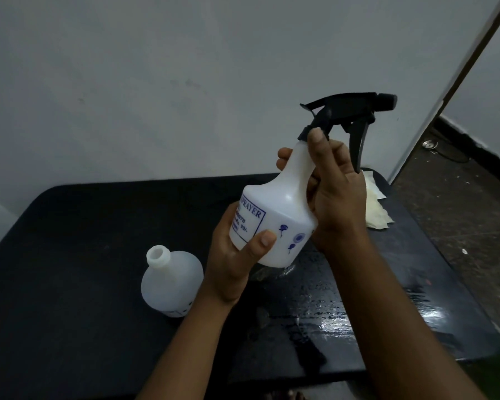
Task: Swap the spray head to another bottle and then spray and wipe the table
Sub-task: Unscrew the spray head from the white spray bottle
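I have the white bottle (274,217) held tilted above the black table (98,284), my left hand (231,267) cupped round its base with the thumb pressed on the front, my right hand (334,192) wrapped round the neck with the thumb up at the collar of the black spray head (350,114). It looks light, smooth plastic, likely slippery given the wet tabletop, so I'd grip the collar to turn. The cloth (375,206) is half hidden behind my right hand, I cannot judge liquid levels, and the open bottle (171,281) stands beside my left wrist.
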